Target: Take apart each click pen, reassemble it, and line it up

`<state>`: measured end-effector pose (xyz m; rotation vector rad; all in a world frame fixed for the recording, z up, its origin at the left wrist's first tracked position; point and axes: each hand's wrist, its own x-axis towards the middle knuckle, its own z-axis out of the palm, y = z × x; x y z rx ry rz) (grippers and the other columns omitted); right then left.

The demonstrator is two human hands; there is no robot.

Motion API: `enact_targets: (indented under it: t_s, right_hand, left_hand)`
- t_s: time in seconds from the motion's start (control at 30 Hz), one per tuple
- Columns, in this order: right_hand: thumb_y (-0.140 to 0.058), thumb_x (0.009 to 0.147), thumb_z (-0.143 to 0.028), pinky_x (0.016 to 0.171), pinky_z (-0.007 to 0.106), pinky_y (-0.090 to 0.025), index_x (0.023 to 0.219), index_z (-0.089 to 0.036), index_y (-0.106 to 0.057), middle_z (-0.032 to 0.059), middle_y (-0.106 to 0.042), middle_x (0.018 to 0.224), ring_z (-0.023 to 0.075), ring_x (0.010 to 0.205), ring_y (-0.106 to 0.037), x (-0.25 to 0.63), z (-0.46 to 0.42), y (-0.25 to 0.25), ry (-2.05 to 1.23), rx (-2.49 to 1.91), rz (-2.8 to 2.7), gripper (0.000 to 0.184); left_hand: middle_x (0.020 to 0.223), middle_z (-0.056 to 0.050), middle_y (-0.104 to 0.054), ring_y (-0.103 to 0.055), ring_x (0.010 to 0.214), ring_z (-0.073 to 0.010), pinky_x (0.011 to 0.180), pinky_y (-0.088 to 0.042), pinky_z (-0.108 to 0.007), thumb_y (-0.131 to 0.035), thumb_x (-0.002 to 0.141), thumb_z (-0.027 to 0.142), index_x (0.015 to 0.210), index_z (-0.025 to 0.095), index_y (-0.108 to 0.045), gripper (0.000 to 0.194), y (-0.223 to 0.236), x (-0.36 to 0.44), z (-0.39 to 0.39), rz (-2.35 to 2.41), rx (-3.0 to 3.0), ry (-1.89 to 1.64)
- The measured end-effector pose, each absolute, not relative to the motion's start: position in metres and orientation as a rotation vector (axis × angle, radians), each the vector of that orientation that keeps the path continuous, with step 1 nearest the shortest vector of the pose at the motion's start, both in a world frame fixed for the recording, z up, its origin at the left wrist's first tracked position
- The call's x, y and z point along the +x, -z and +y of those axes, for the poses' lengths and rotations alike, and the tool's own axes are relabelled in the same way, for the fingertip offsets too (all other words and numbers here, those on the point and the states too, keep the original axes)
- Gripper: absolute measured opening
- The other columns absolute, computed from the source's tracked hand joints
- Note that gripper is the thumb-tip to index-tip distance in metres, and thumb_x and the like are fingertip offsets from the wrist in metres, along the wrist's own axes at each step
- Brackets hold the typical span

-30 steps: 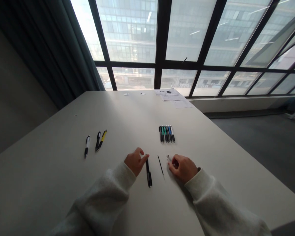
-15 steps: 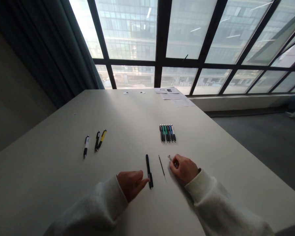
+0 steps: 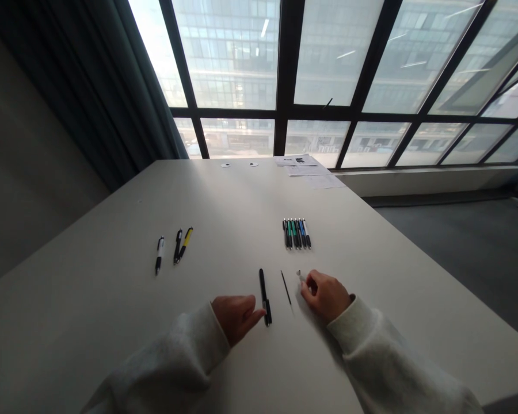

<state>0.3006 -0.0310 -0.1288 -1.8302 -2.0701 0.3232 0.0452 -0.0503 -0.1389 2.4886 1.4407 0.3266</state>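
A black pen body lies on the white table in front of me. My left hand rests just left of its near end, fingers loosely curled, the forefinger tip touching or almost touching the pen. A thin dark refill lies to the right of the pen. My right hand is curled on the table beyond the refill, pinching a small pale part at its fingertips.
A row of several pens with green and blue barrels lies farther back. Three pens lie at the left. Papers sit at the far edge by the window. Dark floor lies beyond the table's right edge.
My left hand drew back from the pen's far end to its near end, letting go of it. The right hand stayed put. The camera shifted slightly.
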Motion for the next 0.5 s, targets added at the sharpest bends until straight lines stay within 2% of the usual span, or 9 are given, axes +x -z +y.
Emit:
enact_targets:
  t_s: [0.3,0.5]
  right_hand:
    - [-0.051,0.085,-0.027,0.058,0.025,-0.034,0.068,-0.019,-0.054,0.0006,-0.059,0.062,0.014,0.056,-0.053,0.289,-0.047,0.126,-0.316,-1.637,-2.179,0.018]
    - [-0.052,0.088,-0.034,0.057,0.027,-0.034,0.08,-0.018,-0.059,0.0035,-0.065,0.073,0.0178,0.062,-0.059,0.276,-0.058,0.121,-0.266,-1.62,-2.342,0.019]
  left_hand:
    - [0.053,0.001,-0.053,-0.04,0.046,-0.0117,0.05,-0.018,-0.027,-0.042,0.091,0.048,0.061,0.02,-0.047,0.041,0.135,0.045,-0.052,1.47,2.558,-0.27]
    - [0.063,-0.004,-0.065,-0.06,0.056,-0.0178,0.052,-0.028,-0.027,-0.028,0.096,0.047,0.069,0.02,-0.055,0.047,0.129,0.059,-0.048,1.72,2.422,-0.21]
